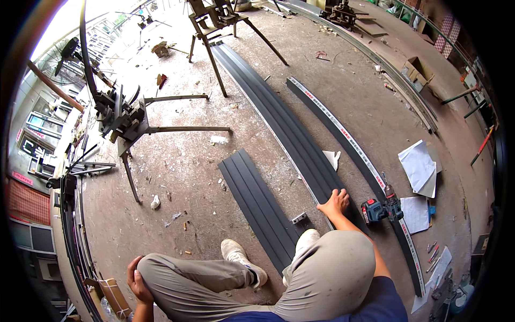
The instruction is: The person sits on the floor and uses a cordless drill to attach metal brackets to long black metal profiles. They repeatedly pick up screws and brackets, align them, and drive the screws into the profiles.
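Note:
I sit low with both knees bent. A long dark grey metal profile [287, 126] with lengthwise ribs runs over the floor from the far stand to beside my right knee. My right hand [335, 203] rests on its near end, thumb by the left edge and fingers spread over the top. My left hand [138, 282] lies against my left knee, holding nothing. A shorter ribbed profile [257, 201] lies between my feet, with a small metal piece [299, 218] beside it. Right of my right hand, a cordless drill [383, 206] lies across a narrow profile with a printed strip [348, 142].
A dark metal stand with long legs [123, 118] occupies the left, and another stand [214, 21] straddles the long profile's far end. White paper sheets [418, 166], pens [432, 256] and a cardboard box [417, 72] lie to the right. Debris dots the concrete floor.

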Motion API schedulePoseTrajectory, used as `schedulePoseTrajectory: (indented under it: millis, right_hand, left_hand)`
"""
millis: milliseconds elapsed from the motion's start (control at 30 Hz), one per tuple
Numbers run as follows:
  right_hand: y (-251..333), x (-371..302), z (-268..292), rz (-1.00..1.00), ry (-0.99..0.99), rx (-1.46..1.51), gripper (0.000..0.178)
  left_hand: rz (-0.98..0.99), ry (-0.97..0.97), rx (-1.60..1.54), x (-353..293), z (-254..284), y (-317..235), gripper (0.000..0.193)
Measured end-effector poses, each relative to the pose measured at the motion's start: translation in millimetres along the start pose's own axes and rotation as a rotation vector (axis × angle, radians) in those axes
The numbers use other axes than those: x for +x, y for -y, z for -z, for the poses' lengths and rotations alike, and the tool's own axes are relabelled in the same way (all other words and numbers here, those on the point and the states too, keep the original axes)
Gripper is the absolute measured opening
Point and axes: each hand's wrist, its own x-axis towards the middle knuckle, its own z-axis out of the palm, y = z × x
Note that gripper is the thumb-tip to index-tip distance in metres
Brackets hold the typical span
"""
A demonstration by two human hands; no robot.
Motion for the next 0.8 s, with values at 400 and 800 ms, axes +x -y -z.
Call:
schedulePoseTrajectory:
  millis: [400, 800]
  right_hand:
    - [100.8, 46.0, 1.0, 0.051, -0.076, -0.034, 0.088]
    - [-6.7, 70.2, 10.6, 0.33, -0.166, 0.564, 0.06]
  left_hand:
    - [0.075, 0.046, -0.133, 0.0, 2.2, 9.7, 0.045]
    - [0.177, 0.014, -0.14, -13.9, 29.6, 43.7, 0.05]
